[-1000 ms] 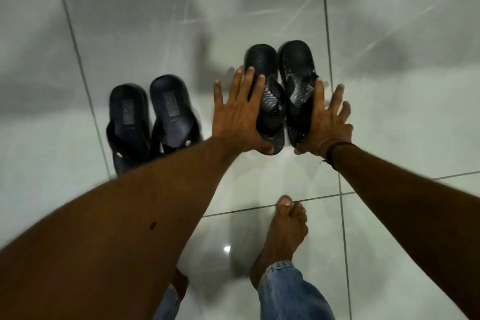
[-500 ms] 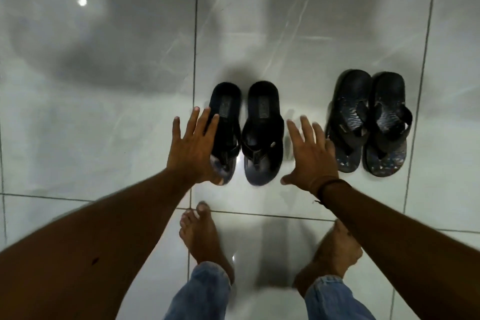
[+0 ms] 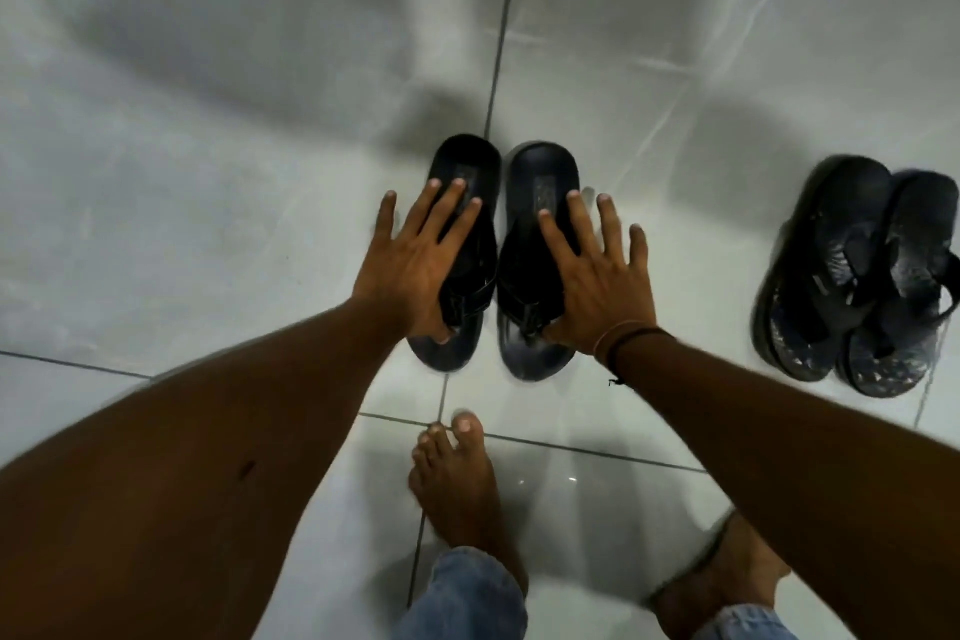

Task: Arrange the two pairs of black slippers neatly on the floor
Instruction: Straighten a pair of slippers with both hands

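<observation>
Two pairs of black slippers lie on the glossy white tiled floor. The plain pair sits in the middle, its left slipper [image 3: 470,172] and right slipper [image 3: 540,182] side by side, heels pointing away from me. My left hand [image 3: 415,265] lies flat with fingers spread against the outer side of the left slipper. My right hand [image 3: 597,276] lies flat with fingers spread against the outer side of the right slipper. Neither hand grips anything. The patterned pair [image 3: 857,286] stands together on the right, apart from both hands.
My bare left foot [image 3: 457,483] and right foot [image 3: 727,582] stand on the tiles just below the slippers, with blue jeans cuffs [image 3: 467,598] at the bottom edge. Dark grout lines [image 3: 501,31] cross the floor.
My hands left the patterned pair and moved to the plain pair. Both palms have closed in from the sides, and the two plain slippers now lie closer together.
</observation>
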